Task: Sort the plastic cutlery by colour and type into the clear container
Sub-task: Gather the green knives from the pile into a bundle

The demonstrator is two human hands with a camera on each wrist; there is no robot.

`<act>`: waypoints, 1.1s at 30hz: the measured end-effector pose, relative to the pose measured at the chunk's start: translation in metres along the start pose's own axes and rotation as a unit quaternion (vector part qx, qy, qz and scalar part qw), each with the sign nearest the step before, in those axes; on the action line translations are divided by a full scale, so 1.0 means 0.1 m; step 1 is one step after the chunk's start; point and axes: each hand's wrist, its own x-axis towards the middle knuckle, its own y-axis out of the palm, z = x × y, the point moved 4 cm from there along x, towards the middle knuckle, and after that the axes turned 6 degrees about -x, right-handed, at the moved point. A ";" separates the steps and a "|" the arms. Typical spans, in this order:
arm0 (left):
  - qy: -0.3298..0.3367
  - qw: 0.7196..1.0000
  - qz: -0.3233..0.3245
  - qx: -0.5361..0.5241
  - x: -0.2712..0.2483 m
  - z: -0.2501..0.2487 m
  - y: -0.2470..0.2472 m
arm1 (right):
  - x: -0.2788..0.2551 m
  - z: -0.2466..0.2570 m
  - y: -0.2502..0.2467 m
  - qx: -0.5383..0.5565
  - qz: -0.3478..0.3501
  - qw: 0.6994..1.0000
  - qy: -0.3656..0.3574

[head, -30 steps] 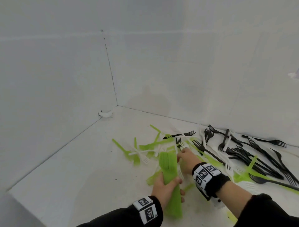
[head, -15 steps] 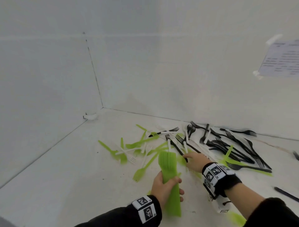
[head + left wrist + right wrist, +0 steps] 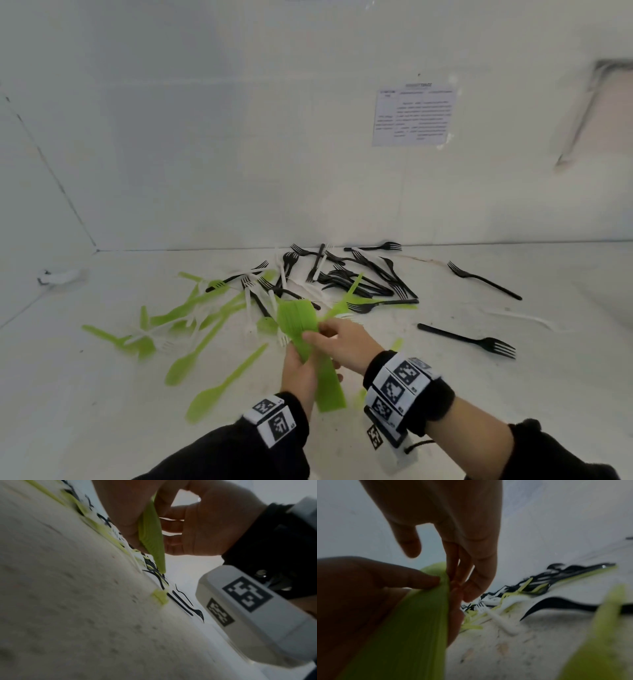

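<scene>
My left hand [image 3: 301,366] grips a thick stack of green cutlery [image 3: 296,322] upright over the white surface. My right hand [image 3: 342,342] is against the stack's right side, fingers curled onto it and pinching it. In the left wrist view the left hand [image 3: 123,513] wraps the green stack [image 3: 150,534], with the right hand [image 3: 214,524] behind it. In the right wrist view the right hand [image 3: 450,580] pinches the green stack [image 3: 419,622]. Behind lies a mixed pile: black forks [image 3: 359,277], white forks [image 3: 248,301], green spoons [image 3: 191,356]. No clear container is in view.
Single black forks lie to the right [image 3: 469,339] and far right [image 3: 483,279], and a white piece of cutlery [image 3: 513,317] lies between them. A printed sheet [image 3: 412,114] hangs on the back wall. White walls close the back and the left side.
My right hand left the pile and came onto the green stack. The left hand kept its grip on the stack. The head view swung to the right.
</scene>
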 end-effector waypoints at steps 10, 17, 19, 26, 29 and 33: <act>-0.037 0.993 0.080 -0.077 -0.40 0.44 1.15 | -0.56 -0.62 -0.90 -0.137 -0.051 0.989 -0.037; -0.088 0.988 0.117 -0.058 -0.62 0.71 1.78 | -0.93 -1.02 -1.36 -0.159 -0.075 0.983 -0.051; -0.087 0.989 0.115 -0.036 -0.63 0.77 1.86 | -1.00 -1.10 -1.47 -0.145 -0.083 0.985 -0.046; -0.073 0.988 0.131 -0.023 -0.62 0.87 2.13 | -1.18 -1.34 -1.80 -0.139 -0.110 0.984 -0.035; -0.073 0.986 0.147 -0.005 -0.64 0.96 2.28 | -1.25 -1.46 -1.93 -0.134 -0.125 0.983 -0.026; -0.080 0.985 0.152 0.001 -0.66 1.09 2.53 | -1.35 -1.63 -2.11 -0.140 -0.129 0.981 -0.029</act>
